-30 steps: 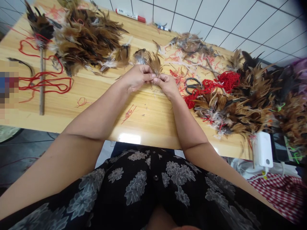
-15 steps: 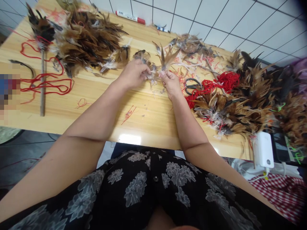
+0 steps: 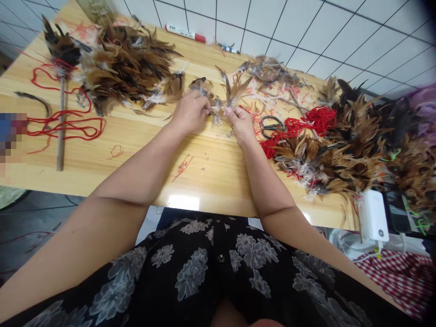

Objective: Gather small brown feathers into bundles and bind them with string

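Note:
My right hand (image 3: 242, 122) pinches a small bunch of brown feathers (image 3: 235, 90) at its pale, downy base, with the tips fanned upward. Just to its left, my left hand (image 3: 191, 111) has its fingers curled together beside the fluffy base. What those fingertips hold, if anything, I cannot make out. Behind the left hand lie small loose feathers (image 3: 200, 85). A pair of black-handled scissors (image 3: 271, 127) rests right of my right hand, against a tangle of red yarn (image 3: 320, 121).
A large feather pile (image 3: 126, 68) covers the table's back left, near a stick (image 3: 60, 131) topped with dark feathers and red cord. More feather bunches (image 3: 327, 159) lie right. A red-capped marker (image 3: 185, 33) lies by the tiled wall; a white power bank (image 3: 375, 215) sits at the right edge.
The view has shifted slightly. My left fingers have curled in closer together near the feather base. The right hand keeps its pinch on the feather bunch.

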`<state>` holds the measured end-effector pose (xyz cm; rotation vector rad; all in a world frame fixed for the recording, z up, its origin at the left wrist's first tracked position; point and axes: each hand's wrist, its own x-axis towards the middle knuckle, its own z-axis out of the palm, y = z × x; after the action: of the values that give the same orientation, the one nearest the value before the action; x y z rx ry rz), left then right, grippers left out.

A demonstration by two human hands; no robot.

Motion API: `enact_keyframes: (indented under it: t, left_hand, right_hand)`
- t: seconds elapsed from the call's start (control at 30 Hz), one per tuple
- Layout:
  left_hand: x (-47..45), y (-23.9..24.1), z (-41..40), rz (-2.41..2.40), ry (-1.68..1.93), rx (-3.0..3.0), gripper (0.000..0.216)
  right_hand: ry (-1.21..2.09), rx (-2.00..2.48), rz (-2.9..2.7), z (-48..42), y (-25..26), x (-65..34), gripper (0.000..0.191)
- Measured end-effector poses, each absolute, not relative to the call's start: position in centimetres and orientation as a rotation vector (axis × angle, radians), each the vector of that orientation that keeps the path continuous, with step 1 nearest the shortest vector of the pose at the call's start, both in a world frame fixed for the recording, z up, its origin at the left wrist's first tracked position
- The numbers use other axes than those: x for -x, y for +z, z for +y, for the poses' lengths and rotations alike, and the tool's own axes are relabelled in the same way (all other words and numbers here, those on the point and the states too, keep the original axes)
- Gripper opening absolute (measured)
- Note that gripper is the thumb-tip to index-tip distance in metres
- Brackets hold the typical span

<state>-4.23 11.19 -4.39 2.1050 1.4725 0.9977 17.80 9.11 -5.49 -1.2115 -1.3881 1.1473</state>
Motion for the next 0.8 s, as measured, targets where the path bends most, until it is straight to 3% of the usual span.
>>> enact_keyframes:
  t: [0.27,0.47,0.8]
  left_hand:
    - [3.4,-3.5,11.1,1.372,1.25,-1.588,0.027]
    - [2.8,-3.9,11.1,1.137,1.238,-1.267,0.039]
    - [1.6,-2.6,10.0,1.076,1.198,-1.141,0.04]
  right_hand:
    - [1.157,1.229,-1.313,8.8,-4.6,-17.3,0.066]
    - [1.173,1.204,-1.309,9.0,-5.2,-17.1,0.06]
    - [1.19,1.253,-1.322,9.0,-5.4,-16.5,0.052]
